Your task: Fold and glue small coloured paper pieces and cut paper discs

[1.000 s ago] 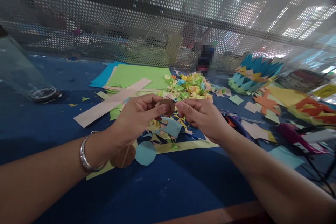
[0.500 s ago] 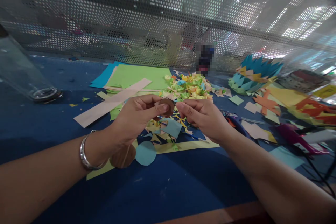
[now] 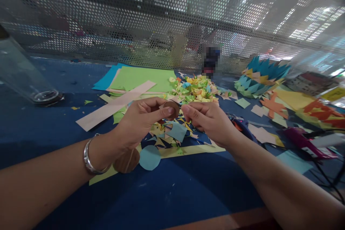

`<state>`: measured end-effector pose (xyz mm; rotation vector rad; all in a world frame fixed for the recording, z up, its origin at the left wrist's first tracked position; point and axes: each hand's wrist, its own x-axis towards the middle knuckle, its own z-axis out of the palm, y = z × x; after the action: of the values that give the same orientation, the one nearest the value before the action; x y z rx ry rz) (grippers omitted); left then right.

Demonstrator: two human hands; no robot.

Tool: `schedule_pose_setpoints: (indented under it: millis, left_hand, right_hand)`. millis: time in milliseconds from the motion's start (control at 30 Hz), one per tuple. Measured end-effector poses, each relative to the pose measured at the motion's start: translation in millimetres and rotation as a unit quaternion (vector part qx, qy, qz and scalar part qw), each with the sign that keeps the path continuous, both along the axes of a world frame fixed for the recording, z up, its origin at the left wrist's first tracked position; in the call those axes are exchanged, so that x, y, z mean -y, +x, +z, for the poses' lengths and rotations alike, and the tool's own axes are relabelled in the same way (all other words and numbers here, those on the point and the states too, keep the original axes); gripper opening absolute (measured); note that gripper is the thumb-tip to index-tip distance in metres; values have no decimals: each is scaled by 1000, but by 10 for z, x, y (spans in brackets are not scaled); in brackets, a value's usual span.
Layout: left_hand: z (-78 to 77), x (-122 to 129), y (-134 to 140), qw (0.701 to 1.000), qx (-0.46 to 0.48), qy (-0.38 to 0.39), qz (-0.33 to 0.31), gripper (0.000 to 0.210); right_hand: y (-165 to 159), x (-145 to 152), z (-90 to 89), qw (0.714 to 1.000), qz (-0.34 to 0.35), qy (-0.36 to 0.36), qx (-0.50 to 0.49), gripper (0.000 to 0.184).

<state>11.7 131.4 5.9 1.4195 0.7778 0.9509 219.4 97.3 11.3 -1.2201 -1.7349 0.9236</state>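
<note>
My left hand [image 3: 147, 115] is closed, thumb on top, around a small brown disc [image 3: 173, 109]. Close to the disc's right edge, my right hand [image 3: 203, 115] is pinched; whatever lies between its fingertips is too small or hidden to name. Under my left wrist lies a larger brown round piece [image 3: 127, 161] with a wood-like grain, and a light blue paper circle [image 3: 150, 157] sits beside it. Both rest partly on a pale yellow paper strip [image 3: 185, 151]. Cut paper scraps [image 3: 176, 131] are scattered beneath my hands.
Folded paper pieces [image 3: 199, 88] are heaped behind my hands. Green sheets [image 3: 148, 77] and a pink strip [image 3: 115, 105] lie left of them. A clear glass vessel [image 3: 24, 75] leans in at far left. Rightward are a blue paper crown-like ring [image 3: 261, 77] and a purple device [image 3: 309, 143] with cables.
Both hands stay almost in place. The small brown disc is tilted very slightly differently in my left fingers, and my right fingertips have shifted a touch to the right.
</note>
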Motion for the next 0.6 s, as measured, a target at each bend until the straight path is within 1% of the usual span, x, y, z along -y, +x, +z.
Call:
schedule_pose_setpoints:
  millis: [133, 500, 600]
  left_hand:
    - [-24, -9, 2, 1000, 9, -6, -10, 16]
    - [15, -12, 16, 1000, 5, -7, -4, 14]
    - [10, -26, 14, 1000, 6, 5, 2, 12]
  right_hand:
    - [7, -4, -10, 1000, 0, 1, -5, 52]
    - [33, -12, -15, 1000, 10, 21, 14, 51]
    - [34, -17, -7, 999, 14, 28, 24, 50]
